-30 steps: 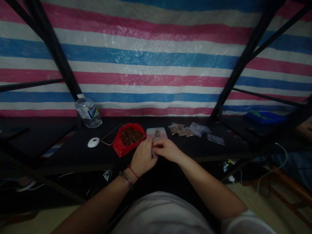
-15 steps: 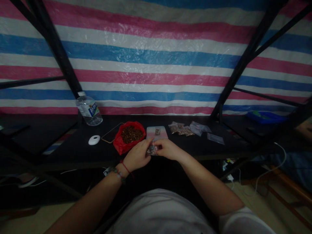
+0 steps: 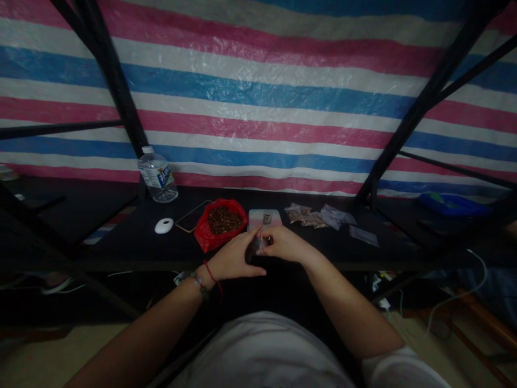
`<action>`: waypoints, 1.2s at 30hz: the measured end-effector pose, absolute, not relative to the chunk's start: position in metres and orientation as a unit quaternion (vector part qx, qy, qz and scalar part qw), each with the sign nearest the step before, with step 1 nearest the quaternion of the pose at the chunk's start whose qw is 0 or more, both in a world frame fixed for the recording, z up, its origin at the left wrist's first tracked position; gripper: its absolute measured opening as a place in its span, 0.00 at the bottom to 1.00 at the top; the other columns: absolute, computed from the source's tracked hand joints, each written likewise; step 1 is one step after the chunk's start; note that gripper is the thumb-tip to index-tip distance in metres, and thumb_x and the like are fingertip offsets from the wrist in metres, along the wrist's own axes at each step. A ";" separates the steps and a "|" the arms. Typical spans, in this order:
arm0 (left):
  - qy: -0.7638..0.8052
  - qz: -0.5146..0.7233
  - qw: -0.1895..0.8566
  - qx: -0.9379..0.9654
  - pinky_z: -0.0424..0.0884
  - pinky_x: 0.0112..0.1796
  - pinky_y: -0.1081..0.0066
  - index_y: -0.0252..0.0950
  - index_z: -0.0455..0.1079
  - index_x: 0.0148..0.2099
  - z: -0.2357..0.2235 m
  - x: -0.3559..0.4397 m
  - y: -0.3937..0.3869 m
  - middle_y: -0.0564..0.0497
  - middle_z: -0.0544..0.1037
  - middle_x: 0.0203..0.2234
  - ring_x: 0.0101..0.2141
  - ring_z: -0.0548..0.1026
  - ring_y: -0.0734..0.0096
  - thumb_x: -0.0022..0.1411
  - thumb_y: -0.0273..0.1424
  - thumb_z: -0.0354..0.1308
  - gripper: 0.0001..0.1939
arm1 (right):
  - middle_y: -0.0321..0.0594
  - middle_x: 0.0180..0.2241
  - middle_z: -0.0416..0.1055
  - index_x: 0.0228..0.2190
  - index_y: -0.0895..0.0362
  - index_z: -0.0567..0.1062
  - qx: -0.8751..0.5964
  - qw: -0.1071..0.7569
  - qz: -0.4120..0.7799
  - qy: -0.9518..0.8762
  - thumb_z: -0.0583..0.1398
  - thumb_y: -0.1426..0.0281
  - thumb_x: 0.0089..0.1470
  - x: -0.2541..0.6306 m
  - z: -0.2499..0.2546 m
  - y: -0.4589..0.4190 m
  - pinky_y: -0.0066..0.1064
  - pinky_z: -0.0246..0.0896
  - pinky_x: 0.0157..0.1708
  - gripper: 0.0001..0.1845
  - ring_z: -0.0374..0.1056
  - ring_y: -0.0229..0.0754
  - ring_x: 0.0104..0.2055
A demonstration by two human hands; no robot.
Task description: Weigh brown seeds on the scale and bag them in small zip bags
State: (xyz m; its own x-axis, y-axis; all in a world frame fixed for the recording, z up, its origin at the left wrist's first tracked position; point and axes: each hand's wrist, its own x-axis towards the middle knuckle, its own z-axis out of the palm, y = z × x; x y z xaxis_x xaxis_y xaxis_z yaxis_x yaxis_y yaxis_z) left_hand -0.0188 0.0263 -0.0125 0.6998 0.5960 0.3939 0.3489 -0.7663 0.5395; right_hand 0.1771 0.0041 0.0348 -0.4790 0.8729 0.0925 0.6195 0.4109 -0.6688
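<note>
My right hand (image 3: 288, 245) pinches a small clear plastic zip bag (image 3: 259, 245) at the front edge of the black table. To its left, my left hand (image 3: 234, 256) has its thumb spread well away from the fingers, whose tips reach the bag's upper side. How much the bag contains is too dim to tell. Just behind the hands lies a flat pale device (image 3: 276, 220) like a small scale, with a little light-coloured object (image 3: 267, 218) on it. An open red plastic bag (image 3: 202, 237) full of small brown pieces (image 3: 224, 220) stands beside my left hand.
Several filled small zip bags (image 3: 307, 216) and flat ones (image 3: 339, 216) lie to the right. A large clear bottle (image 3: 159, 178), a white rounded object (image 3: 164, 226) and a thin wire-like frame (image 3: 188, 221) are on the left. Dark metal posts (image 3: 125, 97) flank the striped sheet behind.
My left thumb has swung away from the small bag, opening that hand. My right hand keeps its pinch on the bag. The whole view has shifted slightly.
</note>
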 end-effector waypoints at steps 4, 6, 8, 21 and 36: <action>0.321 0.348 0.263 0.841 0.71 0.43 0.63 0.34 0.65 0.49 -0.015 -0.010 0.022 0.44 0.75 0.42 0.41 0.75 0.60 0.51 0.40 0.65 0.25 | 0.35 0.26 0.72 0.29 0.59 0.77 -0.434 0.193 0.275 -0.836 0.62 0.70 0.51 0.165 0.035 0.011 0.25 0.54 0.29 0.05 0.65 0.35 0.28; 0.330 0.368 0.285 0.821 0.71 0.39 0.66 0.34 0.65 0.46 -0.015 -0.009 0.022 0.46 0.75 0.38 0.37 0.75 0.63 0.54 0.37 0.62 0.19 | 0.34 0.25 0.71 0.28 0.59 0.76 -0.424 0.186 0.260 -0.847 0.58 0.70 0.55 0.161 0.036 0.014 0.25 0.53 0.29 0.08 0.64 0.34 0.27; 0.333 0.383 0.310 0.804 0.70 0.39 0.67 0.34 0.65 0.45 -0.016 -0.009 0.025 0.47 0.75 0.37 0.36 0.74 0.65 0.54 0.35 0.60 0.17 | 0.34 0.25 0.70 0.27 0.58 0.76 -0.414 0.187 0.250 -0.855 0.55 0.70 0.58 0.159 0.038 0.015 0.25 0.54 0.30 0.12 0.64 0.34 0.28; 0.336 0.465 0.575 0.583 0.69 0.44 0.67 0.35 0.65 0.43 -0.043 -0.005 0.045 0.51 0.74 0.34 0.37 0.74 0.70 0.49 0.34 0.64 0.19 | 0.55 0.54 0.67 0.53 0.62 0.69 -0.616 0.272 0.092 -0.734 0.65 0.68 0.47 0.213 -0.019 0.101 0.44 0.51 0.59 0.31 0.62 0.52 0.57; 0.383 0.437 0.475 0.661 0.67 0.36 0.71 0.36 0.65 0.40 -0.045 -0.009 0.049 0.53 0.72 0.30 0.32 0.72 0.72 0.48 0.39 0.64 0.19 | 0.42 0.43 0.71 0.54 0.54 0.64 -0.449 0.487 0.353 -0.661 0.63 0.72 0.43 0.190 -0.020 0.058 0.34 0.67 0.44 0.34 0.71 0.39 0.41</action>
State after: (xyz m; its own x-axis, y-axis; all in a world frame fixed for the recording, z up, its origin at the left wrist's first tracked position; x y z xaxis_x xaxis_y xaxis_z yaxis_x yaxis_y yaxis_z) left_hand -0.0089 0.0495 -0.0447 0.3250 0.9211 0.2145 0.0916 -0.2564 0.9622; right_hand 0.1896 0.0576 -0.0196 -0.1226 0.9369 0.3273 0.2485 0.3483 -0.9039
